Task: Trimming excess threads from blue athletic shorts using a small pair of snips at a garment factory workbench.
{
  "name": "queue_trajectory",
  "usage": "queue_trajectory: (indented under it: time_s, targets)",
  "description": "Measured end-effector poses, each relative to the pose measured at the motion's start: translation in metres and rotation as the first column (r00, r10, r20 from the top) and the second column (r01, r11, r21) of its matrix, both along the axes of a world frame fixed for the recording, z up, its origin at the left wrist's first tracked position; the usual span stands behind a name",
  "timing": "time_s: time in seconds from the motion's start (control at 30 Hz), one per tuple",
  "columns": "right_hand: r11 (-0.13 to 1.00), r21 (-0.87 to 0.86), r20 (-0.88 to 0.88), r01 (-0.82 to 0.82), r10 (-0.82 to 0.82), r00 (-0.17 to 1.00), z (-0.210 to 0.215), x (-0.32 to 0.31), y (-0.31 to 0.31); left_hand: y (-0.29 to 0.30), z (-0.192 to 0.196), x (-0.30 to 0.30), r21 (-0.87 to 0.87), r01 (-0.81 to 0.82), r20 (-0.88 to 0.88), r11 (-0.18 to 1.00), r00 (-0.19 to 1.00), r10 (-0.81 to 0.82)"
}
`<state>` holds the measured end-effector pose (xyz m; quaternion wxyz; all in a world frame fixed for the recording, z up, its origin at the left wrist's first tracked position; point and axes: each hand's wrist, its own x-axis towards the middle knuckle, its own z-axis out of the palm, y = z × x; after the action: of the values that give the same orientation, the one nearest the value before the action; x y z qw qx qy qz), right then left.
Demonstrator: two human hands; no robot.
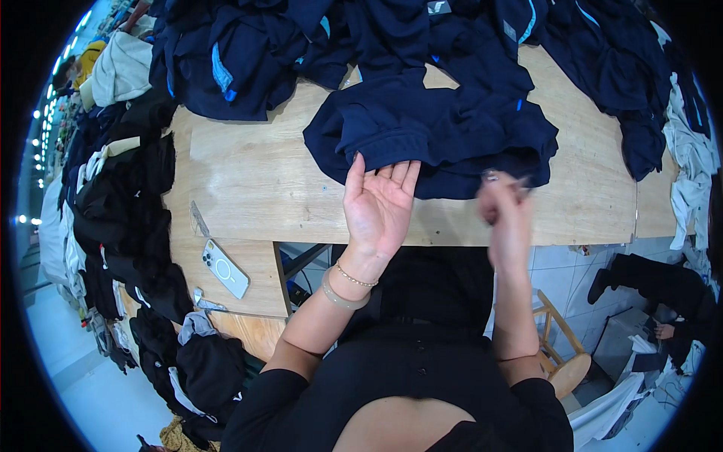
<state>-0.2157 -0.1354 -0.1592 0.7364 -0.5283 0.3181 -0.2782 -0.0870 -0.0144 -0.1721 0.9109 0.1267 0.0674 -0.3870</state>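
A navy blue garment with a ribbed band lies in front of me near the table's front edge. Palm up, my left hand is at the band, its fingertips tucked under the fabric edge and its thumb against the fabric. My right hand is closed and smeared by motion, just off the garment's right front edge. Something small, dark and shiny shows by its fingers, too blurred to name.
More navy garments are heaped along the far side of the wooden table. A phone lies at the left. Dark clothes pile up beyond it. A wooden stool stands at lower right, near another person's hand.
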Motion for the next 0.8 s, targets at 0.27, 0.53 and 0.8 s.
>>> queue_trajectory:
  time_s: [0.27,0.53,0.8]
  targets:
    - [0.781,0.506,0.439,-0.366,0.132,0.889,-0.016,0.030,0.033,0.021,-0.001,0.007,-0.104,-0.038,-0.098,0.994,0.995,0.028]
    - [0.730,0.511,0.669,-0.454,-0.007,0.743,0.000,0.045,0.012,0.030,-0.004,0.006,-0.174,-0.060,-0.140,0.983,0.989,0.036]
    - [0.738,0.502,0.677,-0.450,-0.012,0.735,0.014,0.033,0.003,0.026,0.005,0.002,-0.244,-0.035,-0.147,0.969,0.989,-0.002]
